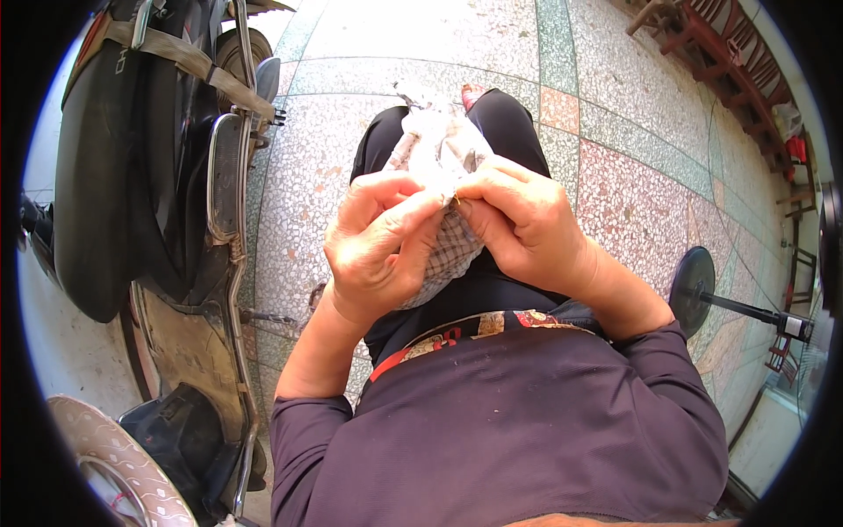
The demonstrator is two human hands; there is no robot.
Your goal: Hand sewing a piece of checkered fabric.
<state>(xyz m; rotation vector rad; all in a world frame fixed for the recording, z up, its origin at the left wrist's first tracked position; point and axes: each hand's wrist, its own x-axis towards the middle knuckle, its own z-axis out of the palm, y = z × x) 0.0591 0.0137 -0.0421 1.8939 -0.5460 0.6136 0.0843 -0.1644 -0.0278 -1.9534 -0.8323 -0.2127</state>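
Note:
A checked cloth (454, 253) lies bunched over my lap, its upper part washed out by bright light. My left hand (382, 240) pinches the cloth between thumb and fingers near its middle. Close beside it, my right hand (527, 224) has thumb and forefinger pressed at the same spot, where a small yellowish bit shows between the fingertips. Whether that bit is thread or something else cannot be told. The fingertips of both hands nearly touch. Under the cloth are my knees in dark trousers (504, 118).
A scooter (151, 165) with a metal side rail stands close on the left, a patterned round container (125, 454) below it. To the right are a round black stand base (693, 290) and its pole. Reddish wooden chairs (718, 49) line the upper right of the terrazzo floor (625, 191).

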